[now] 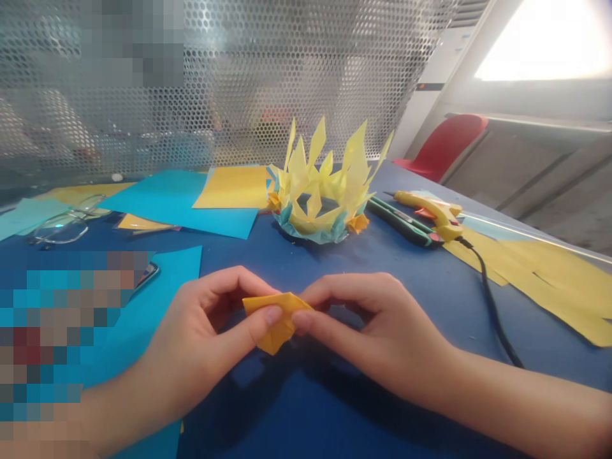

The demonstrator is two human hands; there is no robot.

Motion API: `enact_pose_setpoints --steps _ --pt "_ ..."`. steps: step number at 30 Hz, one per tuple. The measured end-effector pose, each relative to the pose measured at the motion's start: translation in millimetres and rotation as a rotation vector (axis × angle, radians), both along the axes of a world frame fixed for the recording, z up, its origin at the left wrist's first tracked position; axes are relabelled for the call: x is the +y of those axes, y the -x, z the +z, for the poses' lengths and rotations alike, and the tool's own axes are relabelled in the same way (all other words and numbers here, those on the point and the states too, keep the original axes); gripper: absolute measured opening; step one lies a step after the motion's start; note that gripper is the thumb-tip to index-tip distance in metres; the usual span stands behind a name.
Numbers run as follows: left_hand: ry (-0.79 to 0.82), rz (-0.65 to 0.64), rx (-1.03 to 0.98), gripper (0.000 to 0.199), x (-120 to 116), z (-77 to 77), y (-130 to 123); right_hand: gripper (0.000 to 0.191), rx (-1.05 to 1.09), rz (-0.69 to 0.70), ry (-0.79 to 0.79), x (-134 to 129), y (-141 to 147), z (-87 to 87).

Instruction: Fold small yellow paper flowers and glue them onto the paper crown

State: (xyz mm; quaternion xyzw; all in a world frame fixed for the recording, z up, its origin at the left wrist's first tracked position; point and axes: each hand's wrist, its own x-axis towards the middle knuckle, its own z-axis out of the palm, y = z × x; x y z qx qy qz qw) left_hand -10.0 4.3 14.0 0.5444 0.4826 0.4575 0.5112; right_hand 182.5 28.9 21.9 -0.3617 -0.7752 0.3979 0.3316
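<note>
A small folded piece of orange paper (278, 331) is pinched between both hands above the blue table. My left hand (210, 331) grips its left side, thumb on the near face and fingers behind. On the right side, my right hand (370, 319) holds its edge between thumb and forefinger. Beyond the hands stands a yellow paper crown (329, 185) with tall pointed pieces, a pale blue folded base and orange paper flowers (357, 223) at its sides.
Blue sheets (182, 201), an orange sheet (234, 187) and glasses (62, 229) lie back left. A yellow glue gun (442, 217) with a black cord, green-handled pliers (406, 223) and yellow paper strips (549, 274) lie right. A perforated metal screen (310, 76) stands behind.
</note>
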Motion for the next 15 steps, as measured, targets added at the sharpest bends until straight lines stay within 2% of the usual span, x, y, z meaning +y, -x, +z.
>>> enact_pose_setpoints --steps 7,12,15 --pt "0.003 -0.064 0.008 0.008 0.2 -2.5 2.2 0.023 -0.006 0.040 -0.062 -3.9 -3.7 -1.6" --pt "0.009 -0.109 0.007 0.006 -1.5 -1.2 0.1 0.022 -0.031 0.086 -0.045 -3.0 -3.9 1.4" --pt "-0.019 -0.132 0.060 0.015 -1.2 -1.2 0.4 0.019 -0.040 0.093 -0.055 -0.9 -1.1 2.8"
